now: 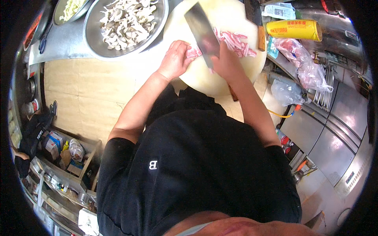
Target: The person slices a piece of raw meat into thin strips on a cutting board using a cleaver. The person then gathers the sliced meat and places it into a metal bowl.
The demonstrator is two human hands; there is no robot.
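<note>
Pink and white, that's the meat (232, 41) lying across the far half of the round pale board (220, 78), a pile of cut strips trailing off to the right. The right hand (226, 63) is closed round the handle of the cleaver (202, 33), fingers wrapped tight, the broad steel blade angled up and away to the far left, its edge down over the uncut end. The left hand (175, 59) sits just left of the blade, fingers curled down onto the meat and pinning it; whether the tips are tucked behind the knuckles I cannot tell from up here.

To do this slicing well, I'd judge it wants those left knuckles to act as the guide for the flat of the blade, tips pulled back, the hand creeping left after each cut so the strips come out even. The blade should stay upright and go down clean, not saw. The risk is plain: blade and left fingers are very near each other, and fatty meat slides.

Around them: a wide steel bowl of pale torn mushrooms (126, 19) on the tabletop to the far left, touching the board's edge or nearly so. A second knife (256, 19) lies at the board's far right. A yellow can (293, 29) lies on its side further right, a bag of raw meat (303, 61) just near of it.
</note>
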